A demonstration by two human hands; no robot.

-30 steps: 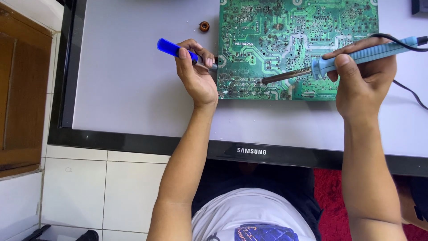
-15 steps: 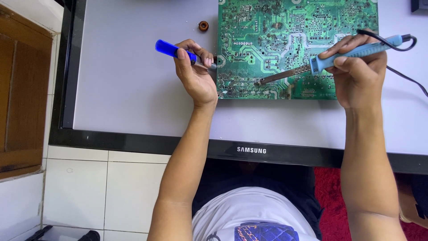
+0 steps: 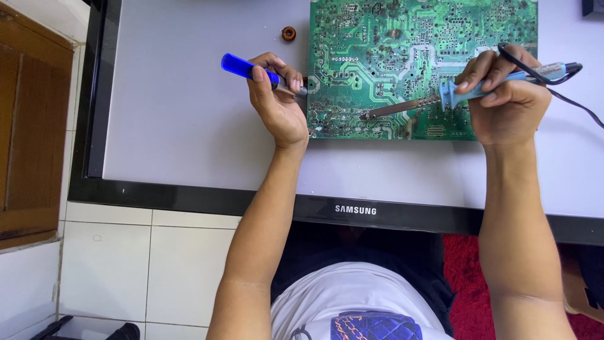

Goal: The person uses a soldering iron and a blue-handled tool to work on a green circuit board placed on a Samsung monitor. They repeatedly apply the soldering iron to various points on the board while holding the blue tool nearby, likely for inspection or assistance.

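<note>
- Under both hands lies a flat-screen television (image 3: pixel 189 126), face down on a white tiled floor (image 3: pixel 107 252); its pale grey back panel is smooth and matt, framed by a glossy black bezel, and it serves as the workbench.
- On that panel, toward the upper right, rests the green circuit board (image 3: pixel 415 38), solder side up: a rigid rectangle crossed with pale copper traces and dotted with small, dull silver solder joints.
- Over the board's right part, the right hand (image 3: pixel 503 104) is closed around the light-blue plastic handle of a soldering iron (image 3: pixel 434 101), thumb and fingers wrapped pen-fashion. Its dark metal shaft slants left and its tip touches the board near the lower middle. A black cord (image 3: pixel 566 94) trails off to the right.
- At the board's left edge, the left hand (image 3: pixel 280 104) is curled around a desoldering pump (image 3: pixel 251 69) with a glossy, translucent blue barrel, its nozzle end touching the board's edge, well apart from the iron's tip.
- Judging by this, the work is mid-course: the iron is on a joint, the pump not yet brought to it.
- Beside the board's upper left corner sits a small copper-wound ring coil (image 3: pixel 289 33), loose on the panel.
</note>
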